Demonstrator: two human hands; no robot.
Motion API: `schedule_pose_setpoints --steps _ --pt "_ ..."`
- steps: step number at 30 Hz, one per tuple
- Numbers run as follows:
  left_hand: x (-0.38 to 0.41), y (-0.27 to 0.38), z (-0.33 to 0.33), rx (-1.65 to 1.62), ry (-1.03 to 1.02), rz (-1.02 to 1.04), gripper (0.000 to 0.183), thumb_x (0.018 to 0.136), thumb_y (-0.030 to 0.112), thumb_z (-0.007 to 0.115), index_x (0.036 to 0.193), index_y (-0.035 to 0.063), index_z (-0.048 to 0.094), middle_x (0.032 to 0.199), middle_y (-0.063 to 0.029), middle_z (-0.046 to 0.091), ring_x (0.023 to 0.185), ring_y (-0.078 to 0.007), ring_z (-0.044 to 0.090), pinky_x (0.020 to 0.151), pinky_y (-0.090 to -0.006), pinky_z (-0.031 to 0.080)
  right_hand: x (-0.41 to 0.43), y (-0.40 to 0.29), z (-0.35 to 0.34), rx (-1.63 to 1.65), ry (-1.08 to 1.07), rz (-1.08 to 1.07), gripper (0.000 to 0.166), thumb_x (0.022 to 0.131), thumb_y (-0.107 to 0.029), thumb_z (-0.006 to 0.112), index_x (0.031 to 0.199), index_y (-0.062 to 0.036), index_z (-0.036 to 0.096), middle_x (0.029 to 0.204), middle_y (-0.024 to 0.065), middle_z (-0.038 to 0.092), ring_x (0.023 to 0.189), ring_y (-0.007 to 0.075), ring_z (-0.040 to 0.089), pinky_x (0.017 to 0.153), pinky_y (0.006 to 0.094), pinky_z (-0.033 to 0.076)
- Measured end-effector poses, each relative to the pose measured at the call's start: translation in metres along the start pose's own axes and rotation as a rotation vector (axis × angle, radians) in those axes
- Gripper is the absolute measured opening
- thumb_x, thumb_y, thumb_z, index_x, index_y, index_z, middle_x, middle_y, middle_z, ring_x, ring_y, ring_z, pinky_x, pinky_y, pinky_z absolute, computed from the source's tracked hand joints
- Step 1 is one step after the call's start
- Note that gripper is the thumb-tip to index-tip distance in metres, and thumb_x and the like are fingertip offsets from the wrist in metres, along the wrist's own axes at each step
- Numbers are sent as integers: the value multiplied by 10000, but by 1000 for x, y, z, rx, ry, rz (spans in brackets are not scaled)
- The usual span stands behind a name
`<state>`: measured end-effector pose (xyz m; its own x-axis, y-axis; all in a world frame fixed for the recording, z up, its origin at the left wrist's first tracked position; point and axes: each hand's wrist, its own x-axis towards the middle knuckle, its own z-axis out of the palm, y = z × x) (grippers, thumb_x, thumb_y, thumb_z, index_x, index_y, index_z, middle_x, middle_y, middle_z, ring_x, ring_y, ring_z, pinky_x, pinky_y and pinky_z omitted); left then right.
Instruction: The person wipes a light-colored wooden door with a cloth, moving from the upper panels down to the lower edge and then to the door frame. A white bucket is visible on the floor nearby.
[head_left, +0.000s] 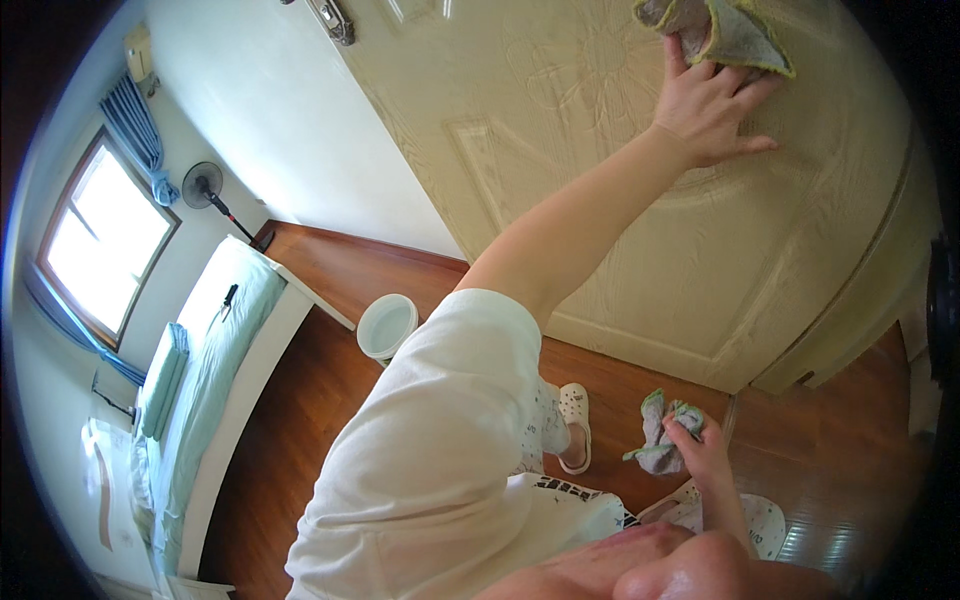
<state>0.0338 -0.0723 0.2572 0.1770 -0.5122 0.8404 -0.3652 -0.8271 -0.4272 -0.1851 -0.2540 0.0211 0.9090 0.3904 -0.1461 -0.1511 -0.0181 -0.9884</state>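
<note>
My left hand (712, 112) reaches up to the beige wood-grain door (660, 277). Its fingertips are tucked under a grey cloth with yellow edging (746, 37), pressed against the upper part of the door, and the thumb points out to the right. Low in front of me, my right hand (697, 442) grips a crumpled grey cloth with green edging (660, 442), held away from the door above the wooden floor. The door has raised panels, a carved flower pattern and a metal handle (337, 22) at the top.
A white bucket (388, 328) stands on the floor left of my body. Further left are a bed with a pale green sheet (217, 367), a standing fan (202, 185) and a window with blue curtains (105, 217). My foot in a white clog (575, 427) is near the door's bottom edge.
</note>
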Motion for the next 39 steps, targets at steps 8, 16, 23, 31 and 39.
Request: schedule_pose_setpoints --steps 8,16,23,31,39 --pt "-100 5 8 38 -437 -28 609 739 646 471 1263 338 443 1187 -11 491 1210 -252 347 951 -680 118 -3 10 -4 14 35 17 117 822 -132 612 900 -48 589 813 0 582 747 87 525 683 241 433" --pt "-63 -62 -26 252 -340 -62 580 759 662 430 1240 340 467 1252 -40 460 1247 -283 295 977 -601 169 -1 2 1 31 7 -18 136 815 -150 624 897 -47 589 814 5 586 748 91 528 682 243 432" --pt "15 -78 -58 249 81 -400 692 770 463 543 1352 166 317 1352 -151 342 1250 -364 293 999 -600 152 -4 -8 4 -13 -34 -108 152 814 -176 626 877 -42 594 799 9 593 734 95 532 669 250 433" --pt "23 -5 -27 145 29 -280 703 767 393 593 1351 130 304 1295 -157 406 1195 -337 375 968 -535 272 -3 -3 1 13 -38 -15 142 828 -168 610 892 -41 594 816 7 600 746 80 537 678 244 444" --pt "-38 24 10 139 -135 -69 564 758 563 533 1241 280 465 1234 -38 445 1161 -277 402 915 -655 187 -2 3 2 24 -16 -36 180 822 -187 618 891 -23 589 811 16 601 741 87 542 667 249 449"
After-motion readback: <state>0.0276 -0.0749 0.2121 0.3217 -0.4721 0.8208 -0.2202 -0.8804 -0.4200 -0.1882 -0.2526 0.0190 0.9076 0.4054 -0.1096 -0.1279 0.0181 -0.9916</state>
